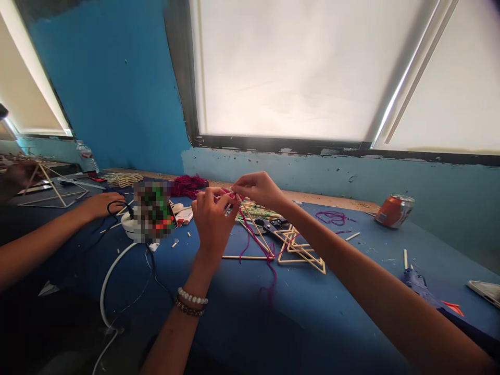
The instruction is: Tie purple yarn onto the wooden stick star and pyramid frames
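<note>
Head view: left fingers (224,201) and right fingers (242,181) pinch magenta yarn (253,233) at slim tan wooden sticks (248,257). Blue surface (304,302) lies beneath

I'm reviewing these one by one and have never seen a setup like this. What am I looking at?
There is no machine here: a person works with two bare hands. The single picture comes from a camera worn on that person's head, facing forward and down.

The left hand, the one with beaded bracelets at the wrist, pinches the upper end of a frame of pale thin wooden sticks. The right hand pinches at the same spot, apparently on magenta yarn; the exact grip is too small to make out.

On the dark blue tabletop lie more stick frames, a bundle of magenta yarn and, to the right, an orange-red metal can. The hand at far left is another person's.
</note>
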The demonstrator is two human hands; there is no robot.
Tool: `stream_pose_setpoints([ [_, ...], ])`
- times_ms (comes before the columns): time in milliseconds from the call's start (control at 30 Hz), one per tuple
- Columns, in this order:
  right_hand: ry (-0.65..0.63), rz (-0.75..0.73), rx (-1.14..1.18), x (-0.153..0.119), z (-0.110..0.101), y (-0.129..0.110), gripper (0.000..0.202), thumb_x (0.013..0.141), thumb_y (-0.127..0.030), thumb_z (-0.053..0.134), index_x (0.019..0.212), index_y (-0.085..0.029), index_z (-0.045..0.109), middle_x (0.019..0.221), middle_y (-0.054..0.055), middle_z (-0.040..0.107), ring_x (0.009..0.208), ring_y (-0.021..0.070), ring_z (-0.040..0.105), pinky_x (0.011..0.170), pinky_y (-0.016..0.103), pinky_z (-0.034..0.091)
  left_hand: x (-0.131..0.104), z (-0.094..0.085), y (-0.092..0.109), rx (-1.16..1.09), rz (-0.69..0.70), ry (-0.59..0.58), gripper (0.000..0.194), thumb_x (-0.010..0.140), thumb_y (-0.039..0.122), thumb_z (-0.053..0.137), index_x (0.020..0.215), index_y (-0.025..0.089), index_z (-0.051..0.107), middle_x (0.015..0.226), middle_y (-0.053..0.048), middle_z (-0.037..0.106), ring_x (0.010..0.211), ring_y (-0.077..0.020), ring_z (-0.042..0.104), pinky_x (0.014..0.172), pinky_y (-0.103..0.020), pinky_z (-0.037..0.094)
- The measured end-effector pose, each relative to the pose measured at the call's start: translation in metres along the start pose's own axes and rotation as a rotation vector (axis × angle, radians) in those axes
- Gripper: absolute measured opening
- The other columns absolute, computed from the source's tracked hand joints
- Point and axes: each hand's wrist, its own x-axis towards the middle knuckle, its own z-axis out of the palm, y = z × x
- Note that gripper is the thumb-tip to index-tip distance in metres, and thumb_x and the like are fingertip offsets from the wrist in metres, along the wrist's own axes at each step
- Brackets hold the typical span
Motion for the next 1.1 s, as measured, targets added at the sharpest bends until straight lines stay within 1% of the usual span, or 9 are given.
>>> stream_pose_setpoints([
  [100, -0.055, 0.093, 0.060, 0.003, -0.005, -0.001, 0.024, 0.078, -0.035, 0.067, 0.082, -0.014, 0.078, 0.065, 0.002, 0.065, 0.060, 0.0121, 0.054, 0.052, 0.024, 0.040, 0.004, 0.000, -0.001, 0.027, 0.018, -0.034, 0.024, 0.092, 0.041, 0.066, 0.077, 0.022, 0.067, 0.097, -0.006, 0.066, 0.090, -0.0247, 0.054, 0.075, -0.037, 0.033],
  [200, -0.085, 0.177, 0.115, 0.007, -0.009, -0.004, 0.022, 0.077, -0.036, 0.070, 0.080, -0.015, 0.078, 0.069, 0.004, 0.068, 0.063, 0.0134, 0.058, 0.052, 0.023, 0.043, 0.009, 0.000, -0.003, 0.041, 0.013, -0.056, 0.030, 0.093, 0.048, 0.062, 0.082, 0.021, 0.062, 0.088, -0.006, 0.065, 0.084, -0.0251, 0.054, 0.073, -0.037, 0.033],
  [267, -0.100, 0.229, 0.152, 0.009, -0.012, -0.006, 0.020, 0.077, -0.034, 0.072, 0.079, -0.016, 0.078, 0.071, 0.006, 0.068, 0.064, 0.0136, 0.060, 0.051, 0.023, 0.045, 0.011, -0.001, -0.005, 0.044, 0.029, -0.059, 0.032, 0.094, 0.052, 0.059, 0.088, 0.021, 0.062, 0.088, -0.006, 0.066, 0.084, -0.0252, 0.054, 0.073, -0.037, 0.033],
  [400, -0.139, 0.325, 0.235, 0.013, -0.015, -0.005, 0.014, 0.076, -0.028, 0.074, 0.078, -0.014, 0.078, 0.070, 0.006, 0.067, 0.059, 0.0114, 0.056, 0.046, 0.020, 0.042, 0.012, -0.004, -0.006, 0.046, 0.112, -0.059, 0.028, 0.097, 0.047, 0.056, 0.102, 0.021, 0.066, 0.094, -0.007, 0.067, 0.089, -0.0254, 0.055, 0.076, -0.037, 0.035],
  [500, -0.173, 0.371, 0.331, 0.015, -0.015, 0.000, 0.013, 0.078, -0.026, 0.074, 0.079, -0.014, 0.077, 0.073, 0.007, 0.067, 0.059, 0.0106, 0.056, 0.044, 0.019, 0.042, 0.013, -0.004, -0.006, 0.045, 0.136, -0.060, 0.028, 0.097, 0.045, 0.057, 0.106, 0.022, 0.068, 0.095, -0.007, 0.067, 0.090, -0.0253, 0.054, 0.076, -0.037, 0.036],
  [667, -0.207, 0.399, 0.543, 0.012, -0.012, 0.009, 0.015, 0.084, -0.028, 0.069, 0.087, -0.013, 0.074, 0.087, 0.009, 0.070, 0.064, 0.0104, 0.060, 0.051, 0.019, 0.049, 0.015, -0.002, -0.007, 0.053, 0.136, -0.057, 0.031, 0.094, 0.047, 0.061, 0.107, 0.021, 0.070, 0.094, -0.006, 0.067, 0.091, -0.0259, 0.055, 0.076, -0.037, 0.037],
  [767, -0.204, 0.397, 0.627, 0.009, -0.011, 0.014, 0.014, 0.087, -0.027, 0.066, 0.088, -0.014, 0.072, 0.094, 0.010, 0.072, 0.068, 0.0107, 0.063, 0.055, 0.019, 0.051, 0.016, -0.003, -0.006, 0.046, 0.141, -0.059, 0.030, 0.092, 0.047, 0.064, 0.106, 0.022, 0.071, 0.094, -0.006, 0.067, 0.092, -0.0259, 0.055, 0.078, -0.038, 0.038],
  [967, -0.198, 0.384, 0.685, 0.006, -0.008, 0.031, 0.011, 0.086, -0.026, 0.068, 0.087, -0.015, 0.072, 0.082, 0.008, 0.070, 0.067, 0.0120, 0.063, 0.056, 0.019, 0.052, 0.016, -0.004, -0.004, 0.016, 0.137, -0.099, 0.023, 0.093, 0.040, 0.064, 0.105, 0.022, 0.072, 0.100, -0.008, 0.065, 0.097, -0.0262, 0.055, 0.083, -0.038, 0.041],
  [1100, -0.185, 0.368, 0.709, 0.003, -0.005, 0.038, 0.012, 0.085, -0.027, 0.070, 0.087, -0.015, 0.072, 0.083, 0.008, 0.071, 0.070, 0.0136, 0.065, 0.060, 0.022, 0.055, 0.017, -0.007, -0.005, -0.023, 0.132, -0.151, 0.019, 0.092, 0.032, 0.065, 0.107, 0.022, 0.070, 0.102, -0.007, 0.066, 0.099, -0.0262, 0.056, 0.086, -0.039, 0.042],
])
